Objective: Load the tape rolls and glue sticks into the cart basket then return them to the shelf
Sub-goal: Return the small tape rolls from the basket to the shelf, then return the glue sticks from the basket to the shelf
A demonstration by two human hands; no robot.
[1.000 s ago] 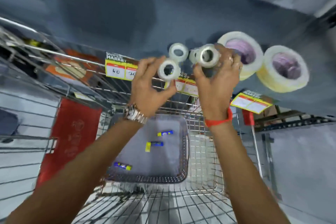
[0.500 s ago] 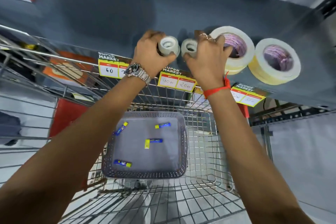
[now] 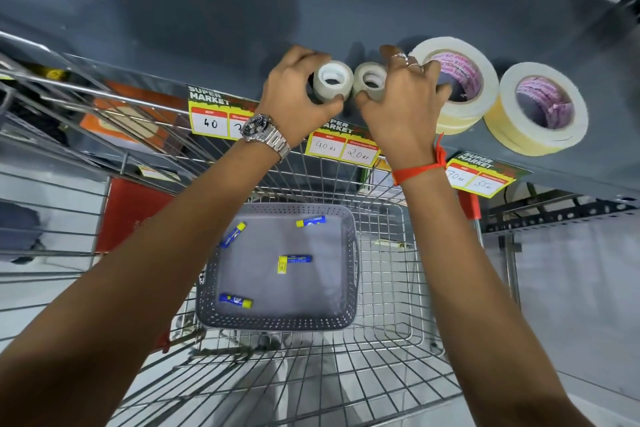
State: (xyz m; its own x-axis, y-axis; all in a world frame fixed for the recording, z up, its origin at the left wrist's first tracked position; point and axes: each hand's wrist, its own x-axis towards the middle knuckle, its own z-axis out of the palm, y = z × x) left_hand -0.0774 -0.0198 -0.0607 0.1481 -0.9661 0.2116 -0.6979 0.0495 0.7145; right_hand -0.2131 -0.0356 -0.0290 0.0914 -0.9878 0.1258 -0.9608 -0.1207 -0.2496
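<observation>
On the dark grey shelf (image 3: 214, 21), my left hand (image 3: 294, 94) is closed around a small clear tape roll (image 3: 333, 80). Right beside it, my right hand (image 3: 403, 104) grips a second small tape roll (image 3: 370, 81). The two rolls stand side by side, almost touching, at shelf level. Two big cream tape rolls (image 3: 457, 80) (image 3: 536, 107) lie on the shelf to the right. Below, a grey plastic basket (image 3: 349, 270) sits in the wire cart (image 3: 398, 340) and holds several blue-and-yellow glue sticks (image 3: 294, 259).
Yellow price tags (image 3: 341, 146) hang along the shelf's front edge. A red panel (image 3: 131, 211) and a second wire cart (image 3: 52, 149) stand at the left. A metal shelf post (image 3: 509, 253) rises at the right over a pale floor.
Both hands went from holding the small rolls up in the air to bringing them forward and down onto the shelf. In the last half second they have barely moved.
</observation>
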